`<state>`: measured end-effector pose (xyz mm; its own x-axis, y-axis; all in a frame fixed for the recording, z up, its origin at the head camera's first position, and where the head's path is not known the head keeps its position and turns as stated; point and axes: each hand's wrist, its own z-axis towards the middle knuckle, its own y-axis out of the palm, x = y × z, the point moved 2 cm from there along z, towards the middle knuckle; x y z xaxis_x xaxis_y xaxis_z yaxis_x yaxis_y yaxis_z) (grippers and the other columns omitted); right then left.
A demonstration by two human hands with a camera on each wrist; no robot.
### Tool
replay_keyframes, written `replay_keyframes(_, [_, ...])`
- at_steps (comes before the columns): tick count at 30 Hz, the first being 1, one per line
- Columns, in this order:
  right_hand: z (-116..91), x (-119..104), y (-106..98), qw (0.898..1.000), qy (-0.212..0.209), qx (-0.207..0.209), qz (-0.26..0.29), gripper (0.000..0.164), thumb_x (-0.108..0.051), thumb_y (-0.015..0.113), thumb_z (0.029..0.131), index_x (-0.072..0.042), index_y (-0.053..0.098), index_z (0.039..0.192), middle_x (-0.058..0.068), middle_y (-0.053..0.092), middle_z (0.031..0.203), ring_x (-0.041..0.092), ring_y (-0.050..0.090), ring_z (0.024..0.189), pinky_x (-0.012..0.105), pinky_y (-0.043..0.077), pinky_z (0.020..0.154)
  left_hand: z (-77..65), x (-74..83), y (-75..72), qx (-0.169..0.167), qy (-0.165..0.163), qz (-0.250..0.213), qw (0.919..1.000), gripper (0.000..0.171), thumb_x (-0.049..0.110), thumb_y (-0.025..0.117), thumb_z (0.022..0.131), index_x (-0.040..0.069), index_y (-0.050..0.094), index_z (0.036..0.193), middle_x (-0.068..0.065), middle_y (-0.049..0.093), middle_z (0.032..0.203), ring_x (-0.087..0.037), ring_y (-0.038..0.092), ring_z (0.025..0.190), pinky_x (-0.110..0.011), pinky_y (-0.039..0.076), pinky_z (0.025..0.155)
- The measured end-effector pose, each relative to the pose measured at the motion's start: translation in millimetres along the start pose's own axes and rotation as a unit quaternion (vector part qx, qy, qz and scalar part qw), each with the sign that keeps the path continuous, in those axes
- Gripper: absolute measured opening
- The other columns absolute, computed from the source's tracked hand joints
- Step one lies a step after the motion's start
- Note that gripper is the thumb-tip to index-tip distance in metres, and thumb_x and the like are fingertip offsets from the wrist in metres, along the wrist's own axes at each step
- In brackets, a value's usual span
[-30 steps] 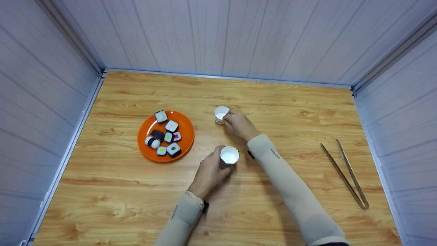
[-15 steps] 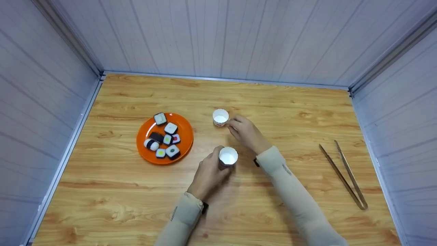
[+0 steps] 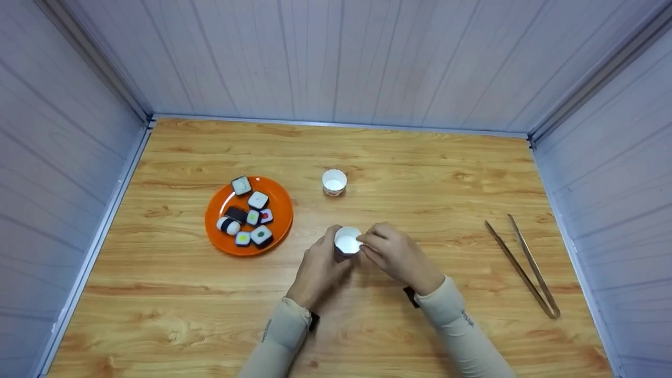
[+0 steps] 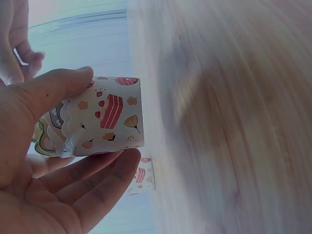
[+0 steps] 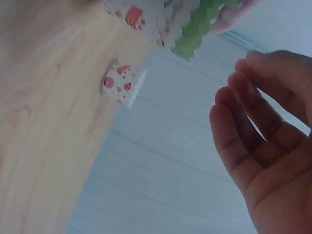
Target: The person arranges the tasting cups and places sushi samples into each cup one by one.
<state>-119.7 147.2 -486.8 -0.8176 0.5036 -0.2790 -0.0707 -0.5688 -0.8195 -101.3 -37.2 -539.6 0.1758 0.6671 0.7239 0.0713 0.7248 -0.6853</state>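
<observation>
My left hand (image 3: 317, 270) grips a nested stack of paper baking cups (image 4: 105, 114), printed with cake slices and flowers. Thumb and fingers wrap the stack from opposite sides, close over the table. Scalloped rims show one inside another in the left wrist view, and a green rim (image 5: 192, 36) shows in the right wrist view. My right hand (image 3: 401, 257) is at the stack's right side, fingertips overlapping the rim in the head view. Its fingers (image 5: 226, 131) are loosely bent with nothing between them in the right wrist view. A single baking cup (image 3: 334, 182) stands upright farther back.
An orange plate (image 3: 283, 210) at the left holds several toy-like sushi pieces (image 3: 261, 236). Metal tongs (image 3: 552, 312) lie spread on the right of the wooden table (image 3: 420, 163). Pale panel walls (image 3: 336, 63) enclose the back and sides.
My right hand has left the single cup and come back toward me to the stack's rim. That cup stays standing on the table. My left hand keeps its grip on the stack.
</observation>
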Motion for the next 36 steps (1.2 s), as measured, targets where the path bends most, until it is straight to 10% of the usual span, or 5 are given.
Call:
replay_keyframes(22, [-4,-5,20,0.999,-0.023,-0.031,0.011,0.008,-0.014,0.072,0.093,-0.008,0.073,0.089,0.001,0.058,0.081,0.019,0.05,0.07,0.031,0.045,0.06,-0.9,4.7,0.2,0.024,0.022,0.002,0.9995,0.068,0.012,0.085,0.079,0.008,0.049,0.136,-0.017,0.065,0.12,-0.031,0.064,0.108,-0.046,0.054,0.088])
replay_keyframes(36, [0,-7,8,0.999,-0.026,0.021,0.039,0.007,-0.006,0.08,0.084,-0.007,0.075,0.089,0.0,0.064,0.083,0.018,0.053,0.072,0.03,0.046,0.06,-0.9,1.5,-1.3,0.036,0.024,0.006,0.9991,0.068,0.015,0.085,0.078,0.006,0.05,0.136,-0.018,0.064,0.12,-0.034,0.065,0.106,-0.047,0.054,0.087])
